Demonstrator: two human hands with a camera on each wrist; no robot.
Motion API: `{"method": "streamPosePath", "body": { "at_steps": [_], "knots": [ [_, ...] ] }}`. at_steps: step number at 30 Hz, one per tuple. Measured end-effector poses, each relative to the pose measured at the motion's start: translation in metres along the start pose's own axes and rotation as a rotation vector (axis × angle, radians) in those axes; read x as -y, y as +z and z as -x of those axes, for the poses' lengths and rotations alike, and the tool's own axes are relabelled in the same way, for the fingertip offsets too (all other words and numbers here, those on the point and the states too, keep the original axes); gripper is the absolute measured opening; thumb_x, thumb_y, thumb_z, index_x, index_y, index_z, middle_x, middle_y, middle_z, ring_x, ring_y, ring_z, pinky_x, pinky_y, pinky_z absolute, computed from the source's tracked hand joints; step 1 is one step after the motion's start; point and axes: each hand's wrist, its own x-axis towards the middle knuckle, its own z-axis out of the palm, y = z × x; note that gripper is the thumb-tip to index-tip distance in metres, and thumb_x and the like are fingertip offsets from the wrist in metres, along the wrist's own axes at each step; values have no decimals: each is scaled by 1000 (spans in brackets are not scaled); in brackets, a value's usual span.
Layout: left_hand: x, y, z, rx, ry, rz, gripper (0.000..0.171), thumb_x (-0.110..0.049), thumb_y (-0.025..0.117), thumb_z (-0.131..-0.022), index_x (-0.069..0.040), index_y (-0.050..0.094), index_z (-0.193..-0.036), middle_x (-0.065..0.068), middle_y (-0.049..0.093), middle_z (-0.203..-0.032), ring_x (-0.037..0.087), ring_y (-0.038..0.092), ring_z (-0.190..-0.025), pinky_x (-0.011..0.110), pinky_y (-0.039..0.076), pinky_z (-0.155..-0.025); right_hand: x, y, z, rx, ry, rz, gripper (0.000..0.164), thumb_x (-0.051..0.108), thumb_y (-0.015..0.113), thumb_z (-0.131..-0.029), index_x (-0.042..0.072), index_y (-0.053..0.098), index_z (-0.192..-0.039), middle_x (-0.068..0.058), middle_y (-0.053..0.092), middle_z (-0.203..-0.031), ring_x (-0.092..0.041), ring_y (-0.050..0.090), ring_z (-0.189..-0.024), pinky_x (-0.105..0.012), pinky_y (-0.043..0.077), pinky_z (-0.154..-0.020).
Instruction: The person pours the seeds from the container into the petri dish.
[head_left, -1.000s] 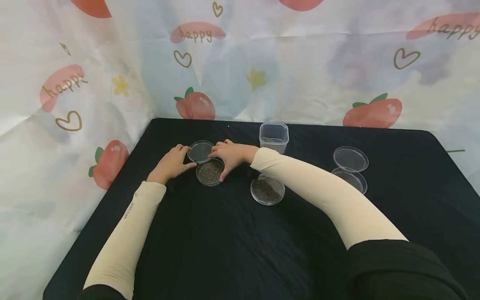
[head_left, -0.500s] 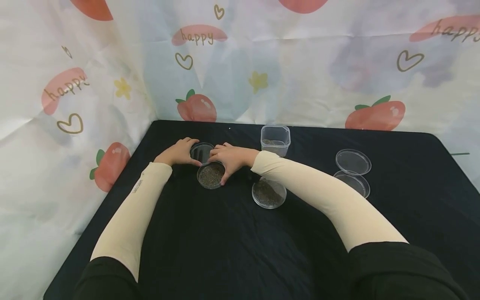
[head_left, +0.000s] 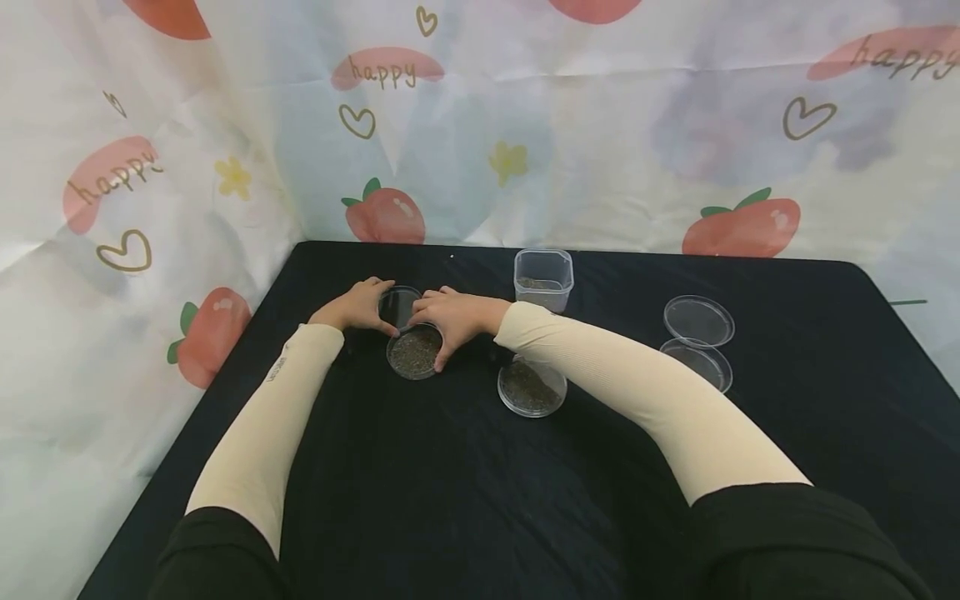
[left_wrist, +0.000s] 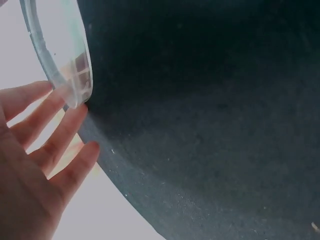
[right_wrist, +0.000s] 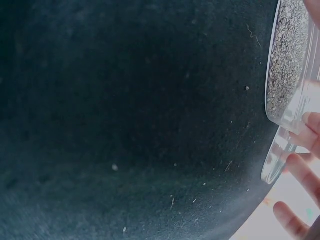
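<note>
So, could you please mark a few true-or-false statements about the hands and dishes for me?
1. The right hand holds the grain dish. True.
2. The box stands near the back edge of the table. True.
3. The left hand grips the box. False: it holds the clear dish just beyond the grain dish.
4. The dark-filled dish lies left of the grain dish. False: it lies to the right.

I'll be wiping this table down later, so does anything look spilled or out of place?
Pale specks lie loose on the black cloth near the dish of grainy material. They might be spilled grains or lint; I can't tell which.
</note>
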Motion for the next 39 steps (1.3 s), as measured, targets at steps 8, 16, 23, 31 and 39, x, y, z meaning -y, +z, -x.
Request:
{"method": "streamPosePath", "body": {
  "at_steps": [8,16,23,31,39],
  "knots": [
    [4,6,8,-95,-58,-44,99,-44,74,-75,2,25,-147,25,32,-140,40,39,-126,54,39,-101,3,-1,1,3,17,15,87,62,75,-66,16,50,-136,-4,47,-133,-21,41,-120,-43,34,-101],
    [13,11,34,-217,9,-82,98,-41,74,-74,3,23,-147,23,34,-137,37,40,-121,52,40,-100,2,-1,0,4,26,-2,87,60,75,-66,14,50,-136,-4,48,-132,-21,40,-120,-44,32,-101],
    [9,12,57,-305,53,-149,101,-39,77,-71,5,24,-146,25,35,-139,40,39,-125,54,35,-106,1,0,0,-5,15,-7,88,61,76,-65,13,50,-135,-5,49,-130,-21,41,-119,-44,34,-100],
    [1,15,74,-368,79,-308,106,-38,81,-65,4,26,-145,24,41,-134,39,40,-126,53,32,-108,-1,3,-1,-17,11,6,90,61,76,-65,13,50,-137,-6,50,-131,-22,42,-117,-44,35,-97],
    [-5,14,84,-438,132,-319,107,-37,83,-63,1,27,-146,23,43,-133,38,41,-125,52,34,-107,0,2,-1,4,19,14,91,61,75,-66,14,48,-138,-7,49,-132,-23,42,-119,-45,34,-98]
  ]
}}
